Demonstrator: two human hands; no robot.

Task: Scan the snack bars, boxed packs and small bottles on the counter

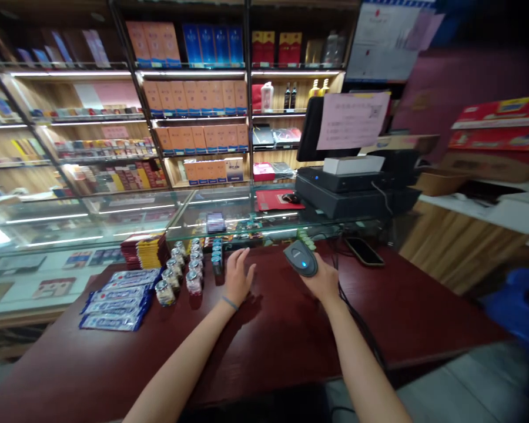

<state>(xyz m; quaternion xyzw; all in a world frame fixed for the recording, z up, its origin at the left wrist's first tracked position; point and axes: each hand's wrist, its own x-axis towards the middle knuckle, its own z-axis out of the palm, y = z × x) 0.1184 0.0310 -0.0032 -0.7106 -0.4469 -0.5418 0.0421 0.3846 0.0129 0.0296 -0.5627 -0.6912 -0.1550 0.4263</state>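
My right hand (322, 282) is wrapped round a dark grey barcode scanner (300, 258), which has a lit blue light on top. Just above the dark red counter (268, 352), or resting on it, my left hand (238, 276) holds nothing and its fingers are apart. It is nearest to a row of small blue-topped packs (217, 258). Left of those stand two rows of small jars (194, 282) with silvery lids. Farther left lie several blue-and-white packets (117, 299), overlapping, with a stack of red and yellow packs (145, 251) behind them.
A phone (364, 251) lies at the right of the counter, near the scanner's black cable (357, 317). Behind are a glass display case (229, 205), a mouse (290, 198) on a red mat and a monitor (311, 129) above a black cash drawer (344, 197). Stocked shelves line the wall.
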